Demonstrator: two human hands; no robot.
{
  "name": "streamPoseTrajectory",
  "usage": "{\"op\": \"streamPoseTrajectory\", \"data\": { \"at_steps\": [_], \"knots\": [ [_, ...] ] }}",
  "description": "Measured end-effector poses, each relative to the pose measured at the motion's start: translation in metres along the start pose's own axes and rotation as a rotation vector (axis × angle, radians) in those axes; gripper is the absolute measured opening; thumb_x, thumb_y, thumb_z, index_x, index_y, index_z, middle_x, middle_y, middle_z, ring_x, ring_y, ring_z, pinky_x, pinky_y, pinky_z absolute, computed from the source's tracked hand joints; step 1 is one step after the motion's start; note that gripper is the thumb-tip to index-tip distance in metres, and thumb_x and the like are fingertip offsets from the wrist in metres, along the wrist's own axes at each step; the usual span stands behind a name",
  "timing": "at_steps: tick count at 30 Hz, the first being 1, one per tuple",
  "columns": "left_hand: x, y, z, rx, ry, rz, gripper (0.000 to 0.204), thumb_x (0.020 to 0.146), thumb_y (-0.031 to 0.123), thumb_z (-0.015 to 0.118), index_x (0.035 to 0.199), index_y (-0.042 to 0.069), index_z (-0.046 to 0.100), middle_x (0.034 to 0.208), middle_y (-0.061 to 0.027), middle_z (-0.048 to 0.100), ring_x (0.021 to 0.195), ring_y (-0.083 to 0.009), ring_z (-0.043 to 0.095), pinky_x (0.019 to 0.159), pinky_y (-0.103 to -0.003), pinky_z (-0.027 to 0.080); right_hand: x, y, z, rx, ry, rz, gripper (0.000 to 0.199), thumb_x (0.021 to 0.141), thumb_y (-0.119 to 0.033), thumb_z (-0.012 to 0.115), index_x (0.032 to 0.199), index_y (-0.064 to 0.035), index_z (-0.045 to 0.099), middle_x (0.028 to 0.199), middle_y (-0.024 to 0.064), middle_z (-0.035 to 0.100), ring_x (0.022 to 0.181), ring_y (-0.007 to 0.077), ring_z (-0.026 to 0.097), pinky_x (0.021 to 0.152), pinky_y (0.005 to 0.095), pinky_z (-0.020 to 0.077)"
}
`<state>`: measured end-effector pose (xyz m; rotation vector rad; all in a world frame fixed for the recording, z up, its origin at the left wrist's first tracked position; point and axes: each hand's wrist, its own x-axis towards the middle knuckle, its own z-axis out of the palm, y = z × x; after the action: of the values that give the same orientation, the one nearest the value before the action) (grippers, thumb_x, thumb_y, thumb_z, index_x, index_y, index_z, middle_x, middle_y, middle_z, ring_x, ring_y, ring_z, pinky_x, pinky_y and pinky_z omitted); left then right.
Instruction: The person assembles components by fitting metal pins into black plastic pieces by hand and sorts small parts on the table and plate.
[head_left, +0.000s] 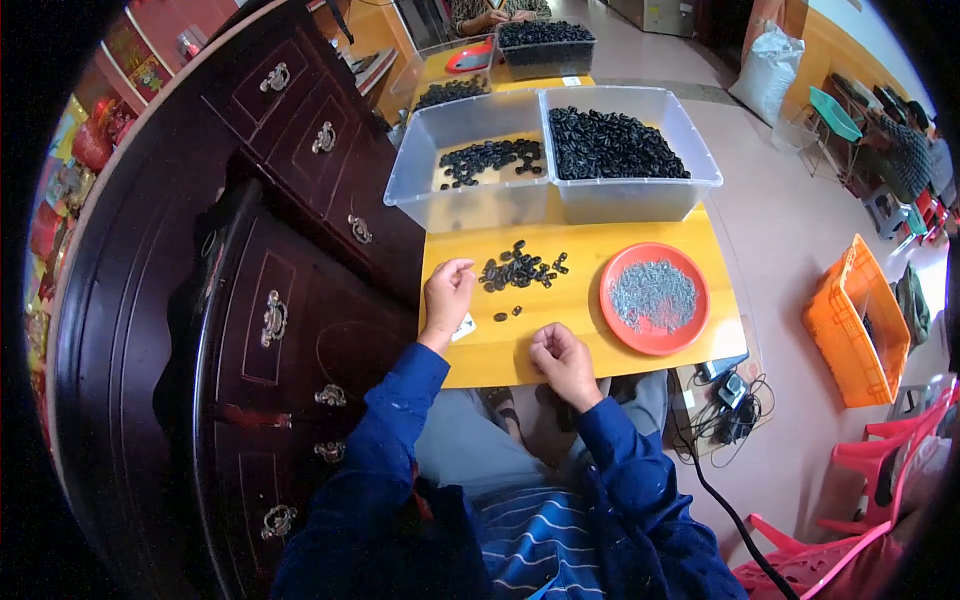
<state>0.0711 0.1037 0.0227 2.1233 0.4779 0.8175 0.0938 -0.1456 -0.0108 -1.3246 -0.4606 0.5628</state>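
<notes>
My left hand (pixel 447 298) is at the left side of the yellow table, its fingers curled in; whatever they may hold is too small to make out. Just right of it lies a loose pile of small black oval parts (pixel 517 268), a few of them apart from the rest. A white card (pixel 464 327) shows partly from under that wrist. My right hand (pixel 563 362) is near the front edge with thumb and fingers closed together, and I cannot see what is between them. To its right sits a red round plate (pixel 607 300) holding many small silvery metal pieces (pixel 655 294).
Behind the pile stand two clear plastic bins (pixel 470 212) with black parts, the right one fuller. A dark wooden cabinet (pixel 330 250) flanks the table's left. On the right floor are an orange crate (pixel 850 330), cables (pixel 738 415) and pink chairs (pixel 880 460). Other people sit farther off.
</notes>
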Motion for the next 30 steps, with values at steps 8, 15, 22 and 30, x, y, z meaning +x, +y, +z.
{"op": "streamPoseTrajectory", "data": {
  "at_steps": [8,15,22,30],
  "knots": [
    [0.045,-0.008,0.019,0.205,-0.169,0.186,0.016,0.081,0.011,0.070,0.095,0.002,0.072,0.089,-0.0153,0.069,0.081,-0.0302,0.068,0.074,-0.038,0.055,-0.003,-0.008,0.002,-0.019,0.014,0.058,0.005,0.092,-0.005,0.064,0.092,-0.0044,0.059,0.078,-0.0054,0.058,0.070,0.0027,0.053,0.063,0.0208,0.0469],
    [0.073,0.003,0.042,0.440,-0.393,0.217,0.017,0.079,0.015,0.073,0.093,0.006,0.074,0.088,-0.0149,0.068,0.084,-0.0332,0.067,0.077,-0.042,0.053,-0.004,-0.006,0.003,0.001,0.021,0.033,0.005,0.091,-0.005,0.064,0.093,-0.0042,0.060,0.079,-0.0044,0.060,0.072,0.0034,0.055,0.066,0.0213,0.0490],
    [0.072,0.024,0.040,0.497,-0.502,0.175,0.015,0.080,0.017,0.072,0.083,0.004,0.067,0.089,-0.0156,0.068,0.085,-0.0334,0.066,0.077,-0.045,0.052,-0.003,-0.003,0.002,0.006,0.033,0.042,0.006,0.090,-0.005,0.065,0.094,-0.0041,0.060,0.079,-0.0033,0.061,0.072,0.0042,0.056,0.067,0.0221,0.0499],
    [0.102,0.101,0.002,0.391,-0.293,0.326,0.013,0.083,0.018,0.070,0.082,0.007,0.063,0.082,-0.0125,0.069,0.081,-0.0337,0.067,0.070,-0.044,0.053,-0.004,-0.003,0.001,-0.024,0.012,0.023,0.007,0.090,-0.005,0.065,0.095,-0.0035,0.061,0.080,-0.0024,0.062,0.073,0.0050,0.058,0.067,0.0230,0.0506]
  ]
}}
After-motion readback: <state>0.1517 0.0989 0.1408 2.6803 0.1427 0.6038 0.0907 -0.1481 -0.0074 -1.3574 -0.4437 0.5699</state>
